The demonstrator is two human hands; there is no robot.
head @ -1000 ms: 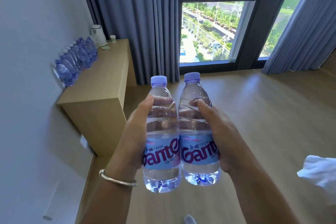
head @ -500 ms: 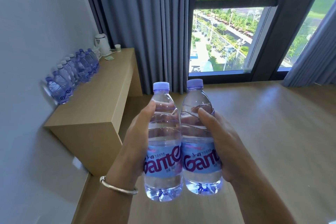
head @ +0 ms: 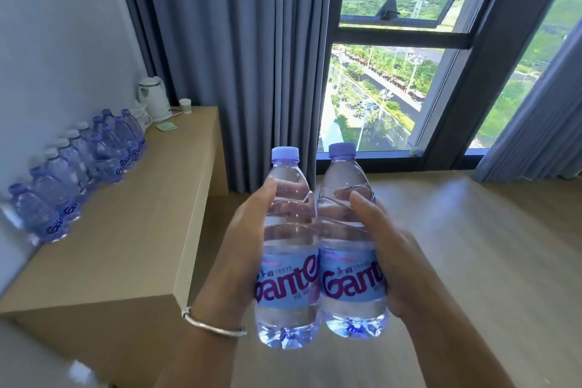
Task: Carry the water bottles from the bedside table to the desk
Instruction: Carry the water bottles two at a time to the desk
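While each hand (head: pixel 239 249) (head: pixel 390 258) grips bottle (head: pixel 288 261) (head: pixel 349 258), wooden desk (head: pixel 132 230) left, curtained window (head: pixel 387 85) ahead.

I have both forearms raised in front of me, near the middle of the view. My left hand (head: pixel 242 249) curls around the left bottle (head: pixel 288 249), thumb up near its shoulder. My right hand (head: pixel 393 261) grips the right bottle (head: pixel 348 242) likewise. The two bottles touch, upright.

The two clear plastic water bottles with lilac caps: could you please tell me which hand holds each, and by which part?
The left hand grips the left bottle around its body; the right hand grips the right bottle likewise.
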